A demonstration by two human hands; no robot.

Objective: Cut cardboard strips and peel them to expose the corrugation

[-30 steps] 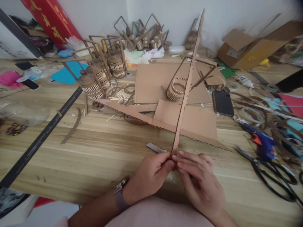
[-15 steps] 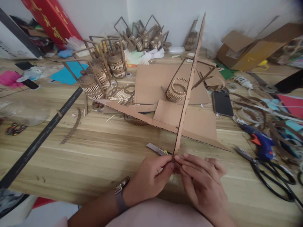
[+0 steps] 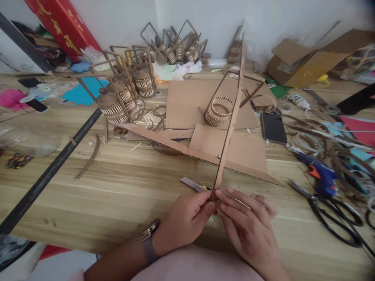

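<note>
A long narrow cardboard strip (image 3: 230,132) rises away from me, its near end pinched between both hands. My left hand (image 3: 187,216), with a watch on its wrist, has thumb and fingers closed on that end. My right hand (image 3: 249,224) grips the same end from the right, its fingertips meeting those of the left. Just beyond my left fingertips lies a box cutter (image 3: 191,184), partly hidden. Behind the strip are flat cardboard pieces (image 3: 187,97) and a small round basket (image 3: 218,113) with a tall handle.
Several lidded baskets (image 3: 113,107) stand at the left back. On the right lie black-handled scissors (image 3: 334,218), a blue glue gun (image 3: 324,177), a phone (image 3: 274,128) and tangled brown strips. A black strip (image 3: 52,168) crosses the table's left side. An open carton (image 3: 310,62) sits behind.
The far end of the cardboard strip has tipped slightly left and lower. My right fingers have shifted slightly left; both hands stay at the near end.
</note>
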